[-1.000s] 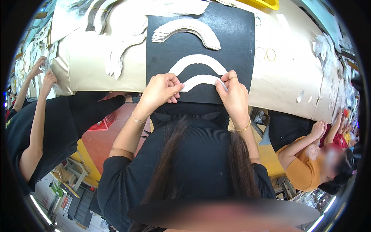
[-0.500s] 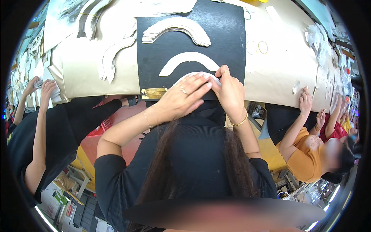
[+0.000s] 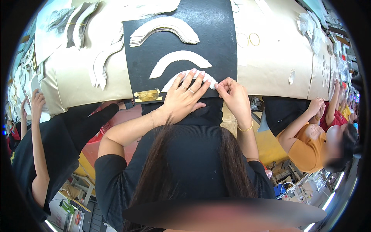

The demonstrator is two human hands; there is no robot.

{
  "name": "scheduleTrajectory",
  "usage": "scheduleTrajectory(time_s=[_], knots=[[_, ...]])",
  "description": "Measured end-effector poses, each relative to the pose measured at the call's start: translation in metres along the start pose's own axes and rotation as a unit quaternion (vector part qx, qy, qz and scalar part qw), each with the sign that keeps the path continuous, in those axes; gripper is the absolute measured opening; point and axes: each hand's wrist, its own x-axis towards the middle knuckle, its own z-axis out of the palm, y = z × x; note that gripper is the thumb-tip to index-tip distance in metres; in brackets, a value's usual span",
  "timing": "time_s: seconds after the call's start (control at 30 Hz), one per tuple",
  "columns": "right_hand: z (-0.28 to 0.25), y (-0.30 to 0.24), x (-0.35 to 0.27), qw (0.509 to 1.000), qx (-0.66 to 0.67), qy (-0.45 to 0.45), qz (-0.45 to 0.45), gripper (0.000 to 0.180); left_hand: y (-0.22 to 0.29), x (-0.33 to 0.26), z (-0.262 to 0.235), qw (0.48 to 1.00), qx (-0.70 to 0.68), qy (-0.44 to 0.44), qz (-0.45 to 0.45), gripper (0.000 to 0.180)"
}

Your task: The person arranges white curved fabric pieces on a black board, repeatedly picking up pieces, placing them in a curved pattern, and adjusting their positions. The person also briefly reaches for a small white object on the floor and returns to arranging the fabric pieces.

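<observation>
Beige paper covers the long workbench (image 3: 278, 65), and a black mat (image 3: 216, 42) lies across it in front of the seated person. On the mat's near edge sits a white crescent-shaped piece (image 3: 208, 77), its long axis running left to right, the arch bulging away from the person and both tips pointing back toward them. The left hand (image 3: 185, 98) lies flat on top of it, fingers spread and pressing down. The right hand (image 3: 234, 96) pinches the piece's right tip, thumb and forefinger closed on it. Further up the mat lie a second white crescent (image 3: 179, 62) and a stack of crescents (image 3: 164, 33), arched the same way. Two rubber bands (image 3: 248, 39) rest on the paper to the right.
</observation>
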Motion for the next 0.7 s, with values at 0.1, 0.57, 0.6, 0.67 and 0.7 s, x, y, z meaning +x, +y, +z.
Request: scheduleTrajectory(time_s=[0.1,0.57,0.6,0.67,0.7], knots=[[-0.005,-0.002,0.002,0.995,-0.095,-0.003,0.001,0.033,0.004,0.002,0.002,1.000,0.011,-0.015,-0.008,0.082],[0.016,0.001,-0.001,0.948,-0.250,0.153,-0.120,0.040,-0.017,-0.028,-0.006,0.996,-0.085,-0.030,-0.014,0.082],[0.017,0.002,-0.002,0.949,-0.251,0.151,-0.115,0.039,-0.020,-0.038,-0.009,0.996,-0.066,-0.051,-0.026,0.082],[0.017,0.003,-0.003,0.950,-0.253,0.148,-0.109,0.038,-0.027,-0.060,-0.017,0.995,-0.046,-0.072,-0.050,0.081],[0.017,0.003,-0.003,0.950,-0.255,0.147,-0.108,0.038,-0.031,-0.072,-0.025,0.994,-0.047,-0.072,-0.063,0.080]])
